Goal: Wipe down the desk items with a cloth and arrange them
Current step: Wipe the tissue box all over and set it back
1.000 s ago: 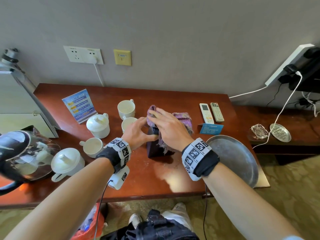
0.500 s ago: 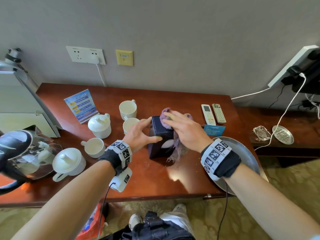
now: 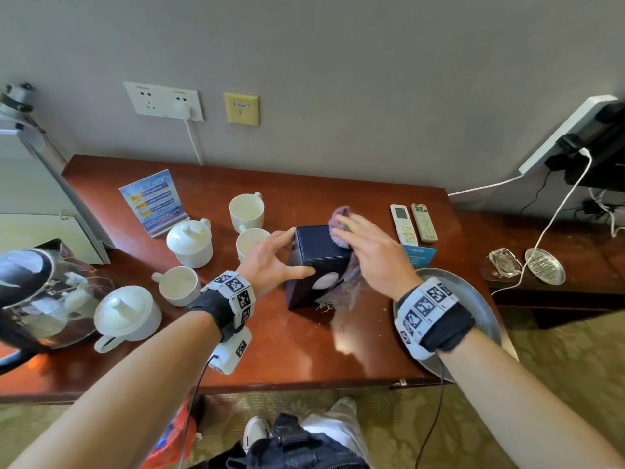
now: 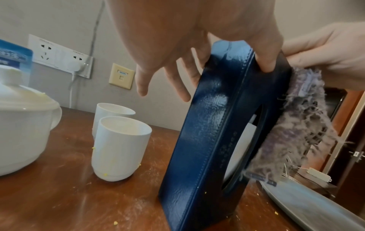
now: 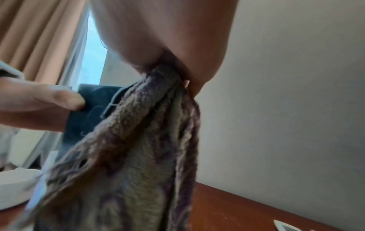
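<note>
A dark blue tissue box [image 3: 319,252] [image 4: 207,140] [image 5: 88,109] stands on end on the red-brown desk [image 3: 304,346]. My left hand [image 3: 284,257] [image 4: 197,54] grips it, thumb on the near face with the oval opening, fingers on the left side. My right hand [image 3: 368,252] [image 5: 168,39] holds a frayed purple cloth [image 3: 351,282] [image 4: 296,125] [image 5: 128,156] against the box's right side and top right edge. The cloth hangs down to the desk. The box's right face is hidden behind it.
Left of the box stand white cups [image 3: 247,211] [image 3: 252,243] [image 3: 179,286], two lidded cups [image 3: 189,238] [image 3: 126,314], a sign [image 3: 154,201] and a glass kettle [image 3: 37,299]. To the right lie two remotes [image 3: 402,225], a blue card [image 3: 418,255] and a metal tray [image 3: 473,299].
My right hand has slid the cloth off the top of the box toward its right side, baring the top face. The left hand keeps its grip.
</note>
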